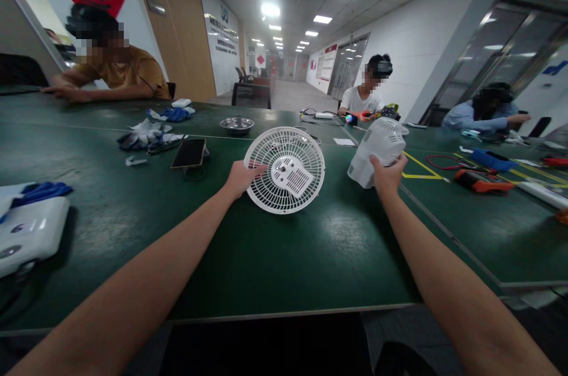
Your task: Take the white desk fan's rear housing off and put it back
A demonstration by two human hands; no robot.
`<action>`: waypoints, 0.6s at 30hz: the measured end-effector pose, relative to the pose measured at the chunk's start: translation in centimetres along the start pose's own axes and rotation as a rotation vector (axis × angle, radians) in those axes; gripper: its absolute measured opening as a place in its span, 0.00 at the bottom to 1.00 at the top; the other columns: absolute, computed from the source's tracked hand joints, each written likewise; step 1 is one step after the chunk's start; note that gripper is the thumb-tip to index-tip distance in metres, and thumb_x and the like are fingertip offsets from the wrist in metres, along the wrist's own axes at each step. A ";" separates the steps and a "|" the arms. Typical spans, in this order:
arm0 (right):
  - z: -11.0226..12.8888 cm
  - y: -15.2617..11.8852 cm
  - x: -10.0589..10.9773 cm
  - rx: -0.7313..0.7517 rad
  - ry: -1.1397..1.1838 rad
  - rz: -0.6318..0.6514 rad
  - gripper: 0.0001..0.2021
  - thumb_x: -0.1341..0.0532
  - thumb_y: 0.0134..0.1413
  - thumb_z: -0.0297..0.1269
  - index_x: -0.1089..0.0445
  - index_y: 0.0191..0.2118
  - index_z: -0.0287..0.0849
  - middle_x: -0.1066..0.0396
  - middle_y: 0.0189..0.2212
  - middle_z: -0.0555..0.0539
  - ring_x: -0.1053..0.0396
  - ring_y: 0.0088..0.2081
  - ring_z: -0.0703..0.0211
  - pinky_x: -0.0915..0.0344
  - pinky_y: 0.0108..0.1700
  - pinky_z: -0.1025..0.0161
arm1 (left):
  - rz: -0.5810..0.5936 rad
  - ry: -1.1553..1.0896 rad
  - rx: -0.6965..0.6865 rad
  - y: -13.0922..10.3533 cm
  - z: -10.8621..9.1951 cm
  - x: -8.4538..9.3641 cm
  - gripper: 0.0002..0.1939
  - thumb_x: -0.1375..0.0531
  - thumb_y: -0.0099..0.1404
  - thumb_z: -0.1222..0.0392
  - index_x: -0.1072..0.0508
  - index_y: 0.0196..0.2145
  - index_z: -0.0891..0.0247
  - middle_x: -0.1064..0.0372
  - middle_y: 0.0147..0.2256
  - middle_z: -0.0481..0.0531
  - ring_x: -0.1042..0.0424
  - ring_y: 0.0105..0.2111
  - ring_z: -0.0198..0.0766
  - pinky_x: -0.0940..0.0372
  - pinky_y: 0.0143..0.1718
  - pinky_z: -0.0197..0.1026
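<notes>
My left hand point(243, 177) grips the left rim of a round white fan grille point(306, 154), its thumb lying over the ribs. The grille is tilted up above the green table, with a slotted plate at its centre. In my right hand point(387, 174) is a white plastic housing point(377, 142) with vent slots near its top, held at its lower right side. The housing tilts to the right, apart from the grille. My fingers behind both parts are mostly hidden.
The green table point(284, 269) carries a phone point(190, 153), crumpled gloves point(148, 136), a metal dish point(236, 124) and a white device point(33, 228) at left. An orange-and-black meter point(483, 182) and blue case point(492, 160) lie right. Several people sit around the table.
</notes>
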State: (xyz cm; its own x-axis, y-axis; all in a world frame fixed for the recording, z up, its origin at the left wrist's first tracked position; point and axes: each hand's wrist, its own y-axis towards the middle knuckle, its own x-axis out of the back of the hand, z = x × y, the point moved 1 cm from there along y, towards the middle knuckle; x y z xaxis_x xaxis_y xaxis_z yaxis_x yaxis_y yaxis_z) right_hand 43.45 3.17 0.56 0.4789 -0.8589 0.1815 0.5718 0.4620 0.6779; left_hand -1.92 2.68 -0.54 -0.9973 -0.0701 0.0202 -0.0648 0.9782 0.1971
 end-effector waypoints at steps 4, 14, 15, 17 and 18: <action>1.2 0.5 0.7 -0.003 0.060 -0.090 0.40 0.28 0.37 0.52 0.39 0.56 0.40 0.29 0.48 0.39 0.29 0.47 0.46 0.33 0.52 0.48 | 0.011 0.019 -0.005 -0.2 -0.2 0.0 0.14 0.28 0.54 0.58 0.21 0.35 0.69 0.21 0.31 0.57 0.21 0.31 0.45 0.26 0.39 0.50; 1.7 1.0 1.1 0.014 0.146 -0.074 0.35 0.31 0.42 0.46 0.39 0.56 0.42 0.31 0.53 0.42 0.30 0.48 0.50 0.34 0.53 0.51 | 0.028 0.040 0.012 0.0 -0.1 0.2 0.13 0.28 0.55 0.58 0.21 0.36 0.68 0.20 0.34 0.58 0.21 0.34 0.46 0.26 0.41 0.51; 1.8 1.0 1.2 0.025 0.136 -0.069 0.36 0.31 0.42 0.47 0.39 0.57 0.41 0.32 0.54 0.41 0.30 0.49 0.50 0.35 0.53 0.52 | 0.026 0.037 0.009 0.0 -0.1 0.2 0.13 0.28 0.55 0.58 0.21 0.36 0.68 0.20 0.34 0.58 0.21 0.34 0.45 0.26 0.41 0.51; 2.0 1.0 1.3 0.051 0.103 -0.067 0.37 0.32 0.44 0.48 0.39 0.59 0.40 0.33 0.55 0.39 0.30 0.49 0.49 0.35 0.52 0.52 | 0.022 0.032 0.011 0.0 -0.1 0.2 0.13 0.28 0.55 0.59 0.21 0.36 0.68 0.20 0.35 0.58 0.21 0.34 0.45 0.26 0.42 0.51; 2.1 1.0 1.4 0.064 0.084 -0.074 0.37 0.32 0.44 0.48 0.39 0.59 0.40 0.32 0.54 0.39 0.31 0.50 0.49 0.35 0.53 0.51 | 0.023 0.029 0.016 0.1 0.0 0.2 0.13 0.28 0.55 0.59 0.21 0.36 0.67 0.20 0.35 0.58 0.21 0.34 0.45 0.26 0.42 0.51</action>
State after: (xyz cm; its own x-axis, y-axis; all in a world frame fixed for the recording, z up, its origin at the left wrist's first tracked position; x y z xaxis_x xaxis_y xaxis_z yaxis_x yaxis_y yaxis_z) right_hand 43.22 1.97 2.98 0.4923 -0.8675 0.0707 0.5652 0.3804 0.7320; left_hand -2.11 2.71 -0.48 -0.9972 -0.0531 0.0533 -0.0427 0.9827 0.1804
